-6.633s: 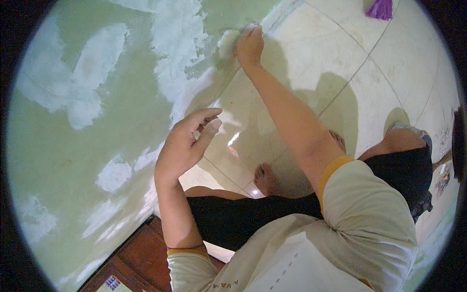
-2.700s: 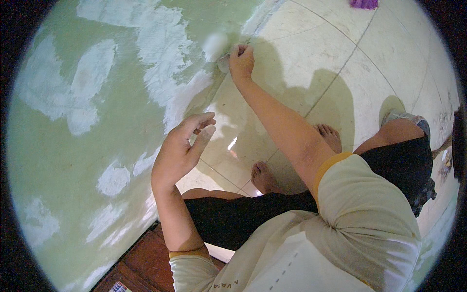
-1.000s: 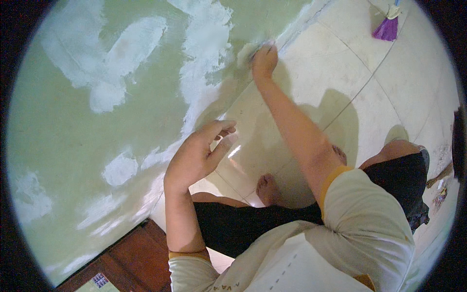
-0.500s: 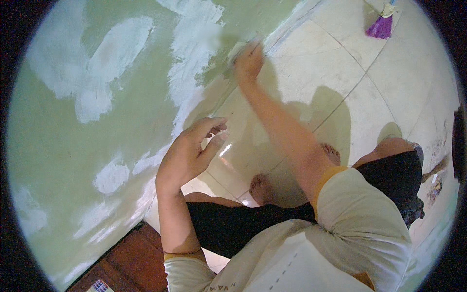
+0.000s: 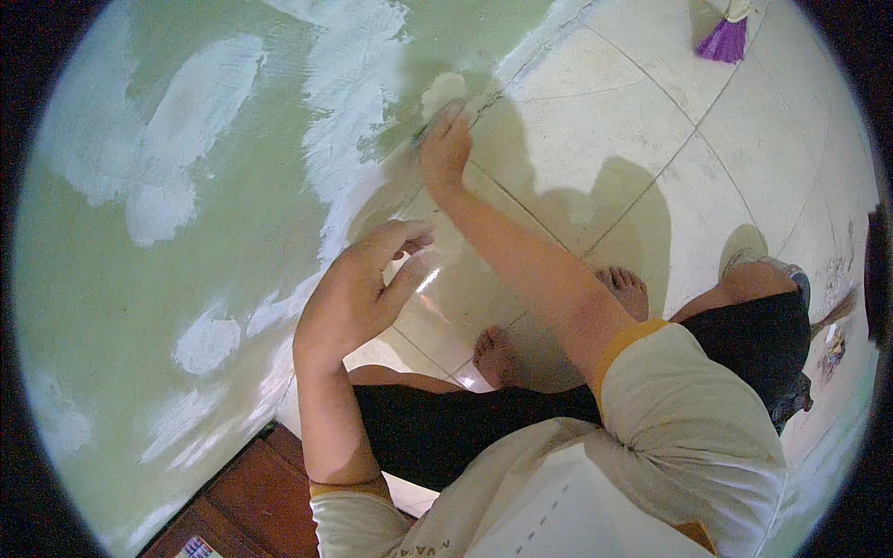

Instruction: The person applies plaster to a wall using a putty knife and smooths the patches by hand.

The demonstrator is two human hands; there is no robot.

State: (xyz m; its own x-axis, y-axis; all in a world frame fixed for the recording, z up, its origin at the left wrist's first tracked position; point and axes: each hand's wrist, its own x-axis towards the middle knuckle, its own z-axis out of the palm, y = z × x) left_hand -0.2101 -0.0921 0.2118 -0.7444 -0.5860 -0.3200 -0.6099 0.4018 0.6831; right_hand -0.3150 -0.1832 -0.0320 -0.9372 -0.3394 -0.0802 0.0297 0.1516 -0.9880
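My right hand [image 5: 446, 149], slightly smeared by motion, is closed around something I cannot make out, low on the green wall [image 5: 242, 260] where it meets the tiled floor. A pale patch [image 5: 442, 91] shows just beyond its fingertips, and white, streaky patches [image 5: 172, 130] cover parts of the wall. Nearer me, my left hand [image 5: 349, 288] hangs beside the wall with fingers loosely curved and apart from the thumb, nothing visible in it.
Pale floor tiles [image 5: 698, 186] spread to the right, with a purple-bristled broom [image 5: 724, 39] at the top. My bare feet [image 5: 495, 353] rest on the tiles. A brown wooden piece [image 5: 242, 484] lies along the wall at lower left; dark clutter [image 5: 833, 349] sits at far right.
Over the last second my right hand has shifted down and to the left along the bottom of the wall. My left hand keeps much the same pose.
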